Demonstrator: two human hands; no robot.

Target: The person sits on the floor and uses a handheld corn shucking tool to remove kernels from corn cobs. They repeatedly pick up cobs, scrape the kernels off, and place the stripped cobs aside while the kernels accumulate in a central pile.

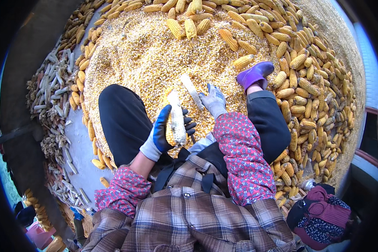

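My left hand (167, 132), in a grey glove with a dark blue coated palm, holds a partly shelled corn cob (176, 124) upright; yellow kernels line its left side and the rest is bare and whitish. Against a stripped white cob (192, 91) rests my right hand (212, 99), gloved in grey with its back up and its fingertips touching the cob's right side. Whether those fingers grip it cannot be told. Both hands are above a broad heap of loose corn kernels (132, 60) between my legs.
Unshelled corn ears (305, 88) are piled along the right and the top. Stripped cobs (50, 78) and husks lie at the left, beside a grey floor strip (77, 138). My purple boot (255, 74) rests on the kernels. A person (324, 214) in patterned clothing is at lower right.
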